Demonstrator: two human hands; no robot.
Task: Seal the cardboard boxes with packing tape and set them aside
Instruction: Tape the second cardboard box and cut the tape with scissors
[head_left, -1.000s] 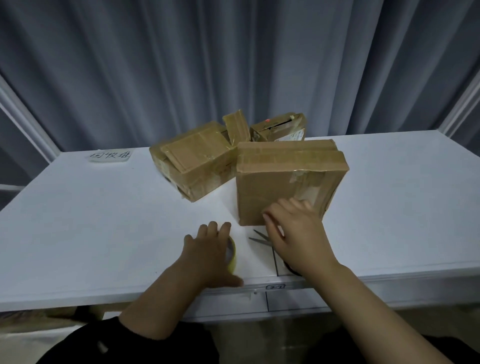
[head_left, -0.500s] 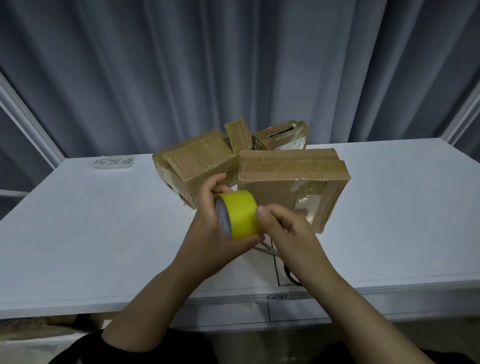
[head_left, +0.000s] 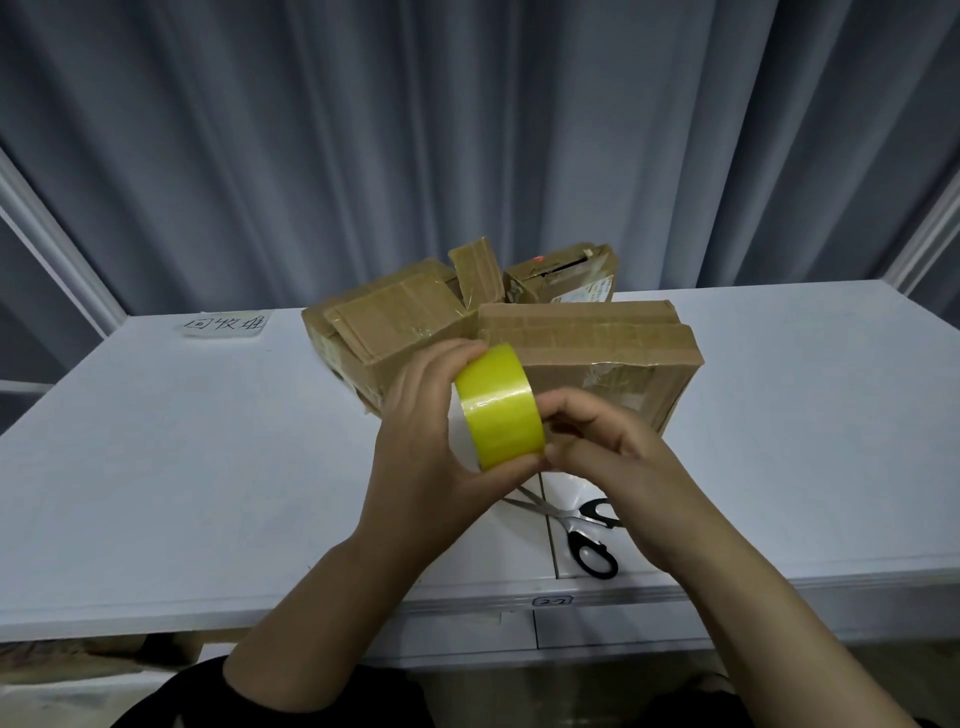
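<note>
Presently: tape (head_left: 500, 408), held above table (head_left: 208, 467), gripped by left hand (head_left: 421, 436); right hand (head_left: 608, 447) pinches its right edge. Boxes (head_left: 587, 353) just behind; scissors (head_left: 582, 525) below hands.

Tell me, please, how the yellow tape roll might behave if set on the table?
Being round, the tape roll would probably roll if set on its curved side on the smooth table; laid flat it should stay put. Its glossy surface may be a little slippery to grip.
</note>
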